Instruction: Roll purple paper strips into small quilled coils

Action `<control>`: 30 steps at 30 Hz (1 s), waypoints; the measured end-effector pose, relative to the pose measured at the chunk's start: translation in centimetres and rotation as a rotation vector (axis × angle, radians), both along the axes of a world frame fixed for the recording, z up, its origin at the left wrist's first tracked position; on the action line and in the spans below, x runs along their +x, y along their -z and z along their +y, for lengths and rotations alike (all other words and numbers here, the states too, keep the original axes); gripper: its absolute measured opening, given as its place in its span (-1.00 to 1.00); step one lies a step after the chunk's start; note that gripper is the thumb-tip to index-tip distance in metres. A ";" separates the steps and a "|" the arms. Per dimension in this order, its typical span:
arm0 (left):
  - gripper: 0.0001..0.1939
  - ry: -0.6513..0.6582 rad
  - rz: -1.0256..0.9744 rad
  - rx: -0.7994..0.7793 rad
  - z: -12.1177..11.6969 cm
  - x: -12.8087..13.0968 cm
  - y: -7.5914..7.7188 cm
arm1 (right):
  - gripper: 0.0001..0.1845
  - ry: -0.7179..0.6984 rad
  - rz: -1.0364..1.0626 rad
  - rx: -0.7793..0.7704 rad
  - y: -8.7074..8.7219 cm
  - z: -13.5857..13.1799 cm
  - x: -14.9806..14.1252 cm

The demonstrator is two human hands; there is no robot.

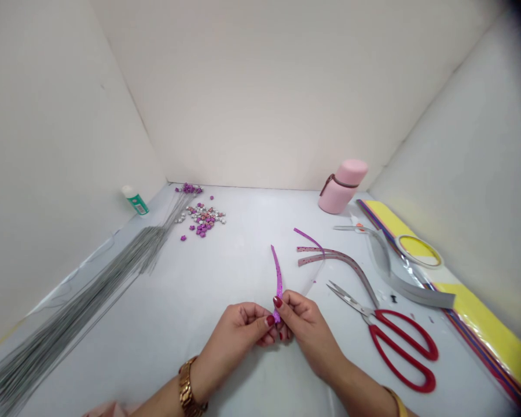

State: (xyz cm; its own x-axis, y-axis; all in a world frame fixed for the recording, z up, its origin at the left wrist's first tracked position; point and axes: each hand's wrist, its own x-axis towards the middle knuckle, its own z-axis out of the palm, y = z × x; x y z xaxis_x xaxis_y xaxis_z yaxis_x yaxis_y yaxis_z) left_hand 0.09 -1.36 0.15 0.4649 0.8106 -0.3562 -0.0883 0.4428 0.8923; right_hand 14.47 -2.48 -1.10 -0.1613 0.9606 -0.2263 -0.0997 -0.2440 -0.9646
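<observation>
A narrow purple glitter foam strip (278, 281) rises from between my fingertips, curving up and to the left. My left hand (238, 330) and my right hand (301, 324) both pinch its lower end, and my fingers hide part of it. To the right lie several more curved strips (330, 256), purple and dotted pink-grey, apart from my hands. Large red-handled scissors (393, 341) rest beyond my right hand, with their blades pointing up and to the left.
A bundle of thin wires (69, 307) spreads along the left. Purple and silver foam flowers (202, 219) lie scattered behind it, near a glue bottle (135, 201) and a pink bottle (342, 186). At right are small scissors (360, 229), a tape roll (419, 251) and coloured sheets (473, 301).
</observation>
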 end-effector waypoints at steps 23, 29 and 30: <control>-0.79 -0.066 0.031 0.097 -0.5 -0.1 0.0 | -0.81 0.092 -0.088 0.098 0.0 -0.2 0.0; -0.80 -0.147 -0.019 0.054 -0.3 -0.1 0.0 | -0.82 0.006 -0.398 0.519 0.0 -0.1 0.6; -0.81 -0.143 -0.020 0.052 -0.3 0.0 -0.1 | -0.81 0.002 -0.420 0.554 0.0 -0.1 0.6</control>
